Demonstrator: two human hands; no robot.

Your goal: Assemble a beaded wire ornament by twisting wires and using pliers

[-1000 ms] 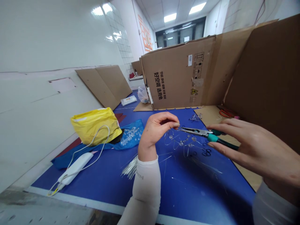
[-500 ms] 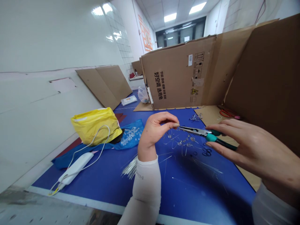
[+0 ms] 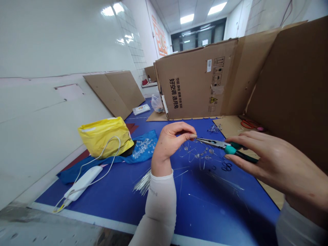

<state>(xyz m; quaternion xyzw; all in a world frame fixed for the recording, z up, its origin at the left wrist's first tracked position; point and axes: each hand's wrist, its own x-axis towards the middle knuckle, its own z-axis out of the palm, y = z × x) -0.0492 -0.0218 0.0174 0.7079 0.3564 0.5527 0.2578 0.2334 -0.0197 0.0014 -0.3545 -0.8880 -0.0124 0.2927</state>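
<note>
My right hand [image 3: 271,159] is closed around the green and black handles of long-nose pliers [image 3: 214,142], whose jaws point left. At the jaw tips, my left hand [image 3: 174,136] pinches thumb against forefinger; whatever lies between them is too small to make out. Below the pliers, bent wire pieces with clear beads [image 3: 197,155] are scattered over the blue table [image 3: 205,218]. Several black rings [image 3: 226,166] rest to their right. A bundle of straight wires [image 3: 142,182] sits left of my left forearm, and more thin wires [image 3: 227,181] lie under my right hand.
Clear beads [image 3: 143,148] lie on a blue cloth [image 3: 102,164] beside a yellow bag [image 3: 105,138]. A white power strip [image 3: 83,182] with its cord is at the left. A cardboard wall [image 3: 194,89] stands behind, with red-handled scissors [image 3: 248,124] at the right and bent wire pieces [image 3: 214,128] nearby.
Both hands and the pliers hold practically the same pose. Only a very slight shift of the whole view shows.
</note>
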